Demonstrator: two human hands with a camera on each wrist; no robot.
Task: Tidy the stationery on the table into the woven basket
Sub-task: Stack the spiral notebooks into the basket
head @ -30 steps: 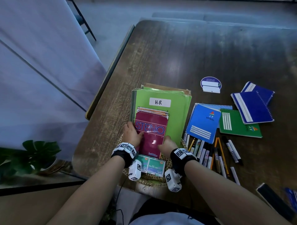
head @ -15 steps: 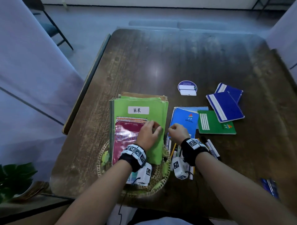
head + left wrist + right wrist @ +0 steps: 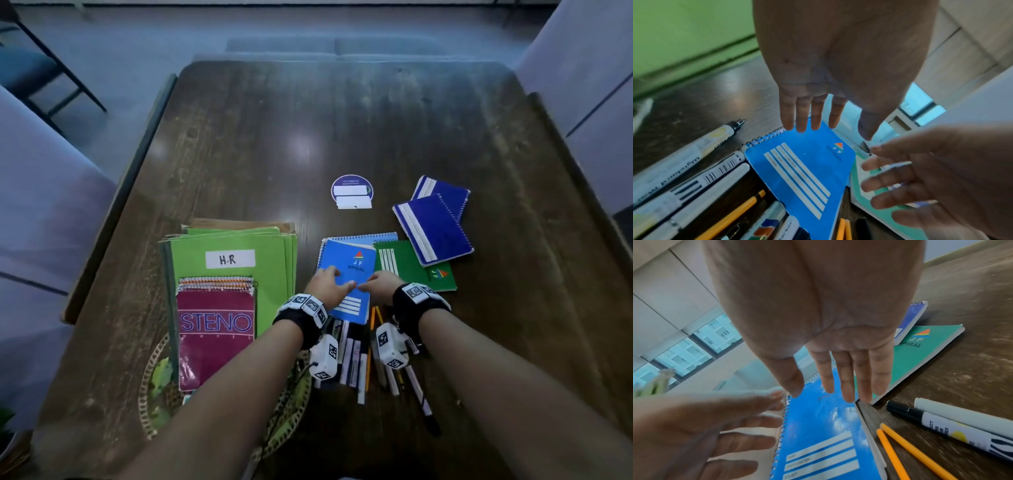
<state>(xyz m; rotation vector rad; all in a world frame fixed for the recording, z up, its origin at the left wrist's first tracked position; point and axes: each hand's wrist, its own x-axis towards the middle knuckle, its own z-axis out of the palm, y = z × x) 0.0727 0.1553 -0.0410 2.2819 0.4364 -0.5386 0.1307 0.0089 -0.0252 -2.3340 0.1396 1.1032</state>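
Observation:
The woven basket (image 3: 150, 394) sits at the near left. It holds green folders (image 3: 233, 260) with a maroon STENO pad (image 3: 215, 329) on top. Right of it lies a light blue spiral notebook (image 3: 349, 263) (image 3: 803, 170) (image 3: 824, 426). Both hands hover over it with straight fingers and hold nothing. My left hand (image 3: 334, 279) (image 3: 816, 121) is at its left edge. My right hand (image 3: 375, 282) (image 3: 824, 386) is at its right edge. Whether they touch the cover I cannot tell.
A green notebook (image 3: 411, 270) (image 3: 920, 350) and two dark blue notebooks (image 3: 433, 228) lie to the right. Several pens and markers (image 3: 356, 356) lie under my wrists. A round blue card (image 3: 351, 192) lies farther back. Chairs stand at both sides of the table.
Both hands have left the STENO pad in the basket and moved right to the light blue notebook. The head view has swung right and up.

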